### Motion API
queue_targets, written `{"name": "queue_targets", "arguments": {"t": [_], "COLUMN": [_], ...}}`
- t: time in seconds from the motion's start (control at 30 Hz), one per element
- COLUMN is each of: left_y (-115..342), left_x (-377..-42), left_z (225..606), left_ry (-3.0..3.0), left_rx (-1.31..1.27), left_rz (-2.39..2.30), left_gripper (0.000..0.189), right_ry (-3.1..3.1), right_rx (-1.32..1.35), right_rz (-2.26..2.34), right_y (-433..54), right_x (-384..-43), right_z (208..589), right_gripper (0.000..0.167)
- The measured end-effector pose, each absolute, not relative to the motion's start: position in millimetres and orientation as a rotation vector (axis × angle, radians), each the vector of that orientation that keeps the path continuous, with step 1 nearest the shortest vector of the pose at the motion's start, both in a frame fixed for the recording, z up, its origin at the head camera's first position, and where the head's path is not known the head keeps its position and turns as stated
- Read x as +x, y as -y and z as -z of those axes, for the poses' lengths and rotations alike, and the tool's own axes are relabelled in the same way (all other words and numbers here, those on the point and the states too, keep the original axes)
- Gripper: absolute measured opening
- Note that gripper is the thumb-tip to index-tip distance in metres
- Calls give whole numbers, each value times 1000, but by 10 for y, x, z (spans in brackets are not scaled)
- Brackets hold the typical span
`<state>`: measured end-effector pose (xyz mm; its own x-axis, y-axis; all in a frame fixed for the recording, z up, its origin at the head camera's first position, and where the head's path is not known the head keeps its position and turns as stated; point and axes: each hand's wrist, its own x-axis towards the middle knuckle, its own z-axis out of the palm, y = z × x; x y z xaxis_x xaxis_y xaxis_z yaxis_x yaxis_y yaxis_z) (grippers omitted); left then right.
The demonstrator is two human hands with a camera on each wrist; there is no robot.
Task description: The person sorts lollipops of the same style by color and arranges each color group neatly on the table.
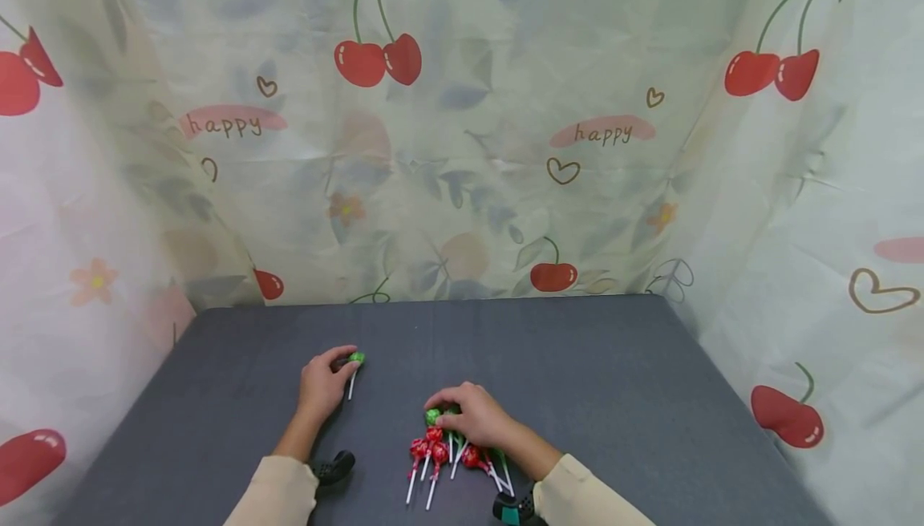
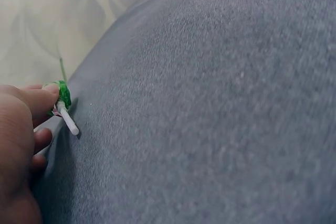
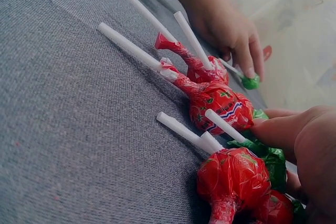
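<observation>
My left hand pinches a green-wrapped lollipop by its head between thumb and fingers. Its white stick points back toward me, and the hand is low over the left part of the table. Over the pile in the middle, my right hand has thumb and fingers around the head of another green lollipop. Several red-wrapped lollipops lie just in front of and below that hand, white sticks toward me. More green wrappers show beneath the right fingers, partly hidden by the hand and the red heads.
A dark grey cloth covers the table. Printed curtains with cherries and hearts hang along the back and both sides. A black wrist device is strapped to the left wrist, and another to the right.
</observation>
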<state>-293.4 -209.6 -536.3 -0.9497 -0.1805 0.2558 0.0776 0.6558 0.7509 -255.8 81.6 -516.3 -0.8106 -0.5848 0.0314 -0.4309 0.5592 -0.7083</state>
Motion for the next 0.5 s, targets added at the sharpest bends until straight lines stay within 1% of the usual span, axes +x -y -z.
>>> {"name": "queue_targets", "arguments": {"t": [0.5], "left_y": [2150], "left_x": [-2887], "left_z": [5336], "left_ry": [2592], "left_rx": [88], "left_rz": [1162], "left_gripper": [27], "right_ry": [-2590], "right_rx": [-865], "right_rz": [1082], "right_y": [-824], "right_x": [-2536], "right_z": [5129], "right_gripper": [20]}}
